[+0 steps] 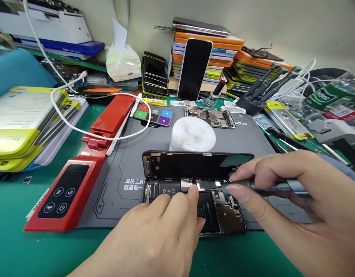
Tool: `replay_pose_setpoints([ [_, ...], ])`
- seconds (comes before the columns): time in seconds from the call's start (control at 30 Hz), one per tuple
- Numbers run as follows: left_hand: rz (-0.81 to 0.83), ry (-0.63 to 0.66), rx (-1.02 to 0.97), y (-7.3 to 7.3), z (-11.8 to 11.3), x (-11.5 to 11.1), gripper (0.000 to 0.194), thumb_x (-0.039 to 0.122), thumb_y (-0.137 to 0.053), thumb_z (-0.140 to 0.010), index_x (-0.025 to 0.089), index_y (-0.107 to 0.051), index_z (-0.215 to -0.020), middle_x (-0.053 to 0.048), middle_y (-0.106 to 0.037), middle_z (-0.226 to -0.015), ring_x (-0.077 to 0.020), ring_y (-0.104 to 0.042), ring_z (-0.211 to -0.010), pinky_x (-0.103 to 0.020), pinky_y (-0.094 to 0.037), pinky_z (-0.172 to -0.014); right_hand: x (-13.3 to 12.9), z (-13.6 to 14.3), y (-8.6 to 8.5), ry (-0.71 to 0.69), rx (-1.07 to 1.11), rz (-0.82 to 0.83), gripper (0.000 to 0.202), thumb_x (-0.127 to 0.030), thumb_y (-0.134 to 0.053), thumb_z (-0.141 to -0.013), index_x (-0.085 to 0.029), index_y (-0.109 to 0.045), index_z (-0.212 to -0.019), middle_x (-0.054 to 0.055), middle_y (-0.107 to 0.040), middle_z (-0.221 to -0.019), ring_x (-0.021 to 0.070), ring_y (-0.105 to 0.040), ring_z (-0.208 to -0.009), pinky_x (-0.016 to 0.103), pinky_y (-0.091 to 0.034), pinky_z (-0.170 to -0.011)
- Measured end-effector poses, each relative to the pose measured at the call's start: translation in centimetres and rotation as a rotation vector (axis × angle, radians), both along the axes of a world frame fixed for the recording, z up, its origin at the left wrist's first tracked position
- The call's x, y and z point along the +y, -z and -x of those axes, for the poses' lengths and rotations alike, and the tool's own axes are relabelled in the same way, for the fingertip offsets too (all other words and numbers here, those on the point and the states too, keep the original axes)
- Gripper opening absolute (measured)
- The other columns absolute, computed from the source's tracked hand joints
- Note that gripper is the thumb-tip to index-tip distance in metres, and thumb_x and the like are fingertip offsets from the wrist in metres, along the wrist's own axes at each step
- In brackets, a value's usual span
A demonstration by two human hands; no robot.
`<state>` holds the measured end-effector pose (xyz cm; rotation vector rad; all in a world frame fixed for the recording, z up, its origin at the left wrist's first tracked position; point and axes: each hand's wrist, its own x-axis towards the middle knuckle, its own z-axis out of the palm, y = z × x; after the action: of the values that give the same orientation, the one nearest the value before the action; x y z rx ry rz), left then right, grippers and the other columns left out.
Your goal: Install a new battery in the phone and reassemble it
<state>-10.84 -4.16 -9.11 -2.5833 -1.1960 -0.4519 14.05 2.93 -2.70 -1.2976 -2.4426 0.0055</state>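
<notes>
An opened phone lies on the grey mat, its inner parts and black battery showing. Its screen stands raised along the far edge, in front of a round white container. My left hand rests over the phone's left and middle part, the index fingertip pressing near a silvery piece; the thumb is partly hidden. My right hand grips a dark grey screwdriver between thumb and fingers, held nearly level, with its thin tip over the phone's inner parts just right of my left index finger.
A red folding lamp with a white cable lies at the left. Behind are a second opened phone, an upright phone, a glass bottle and stacked boxes. A black tool holder stands at the right.
</notes>
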Motion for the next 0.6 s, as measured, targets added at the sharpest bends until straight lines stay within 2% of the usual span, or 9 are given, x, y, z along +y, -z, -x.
replay_pose_setpoints([
  [0.2,0.017,-0.010,-0.015,-0.16,-0.10,0.17,0.042,0.016,-0.045,-0.117,-0.003,-0.066,-0.148,-0.003,-0.069,-0.085,-0.0182,-0.068,-0.062,-0.030,-0.051,-0.040,-0.09,-0.24,0.26,0.028,0.020,0.002,0.019,-0.041,-0.069,-0.108,-0.033,-0.052,-0.107,-0.003,-0.082,-0.099,0.0259,-0.085,-0.082,0.030,-0.043,-0.043],
  [0.33,0.036,0.001,-0.029,-0.16,0.03,0.16,0.040,0.015,-0.046,-0.117,-0.002,-0.068,-0.146,-0.005,-0.073,-0.092,-0.0180,-0.070,-0.064,-0.029,-0.053,-0.041,0.11,0.01,0.31,0.013,0.027,-0.026,0.019,-0.040,-0.069,-0.107,-0.032,-0.052,-0.106,-0.003,-0.082,-0.099,0.0241,-0.085,-0.082,0.029,-0.043,-0.040],
  [0.6,0.061,0.016,-0.037,-0.05,0.01,0.05,0.037,0.015,-0.047,-0.116,0.000,-0.071,-0.141,-0.007,-0.075,-0.095,-0.0191,-0.071,-0.066,-0.030,-0.054,-0.040,0.33,0.63,-0.28,-0.047,-0.016,-0.071,0.019,-0.042,-0.067,-0.111,-0.031,-0.052,-0.105,-0.005,-0.081,-0.094,0.0160,-0.078,-0.063,0.029,-0.045,-0.042],
])
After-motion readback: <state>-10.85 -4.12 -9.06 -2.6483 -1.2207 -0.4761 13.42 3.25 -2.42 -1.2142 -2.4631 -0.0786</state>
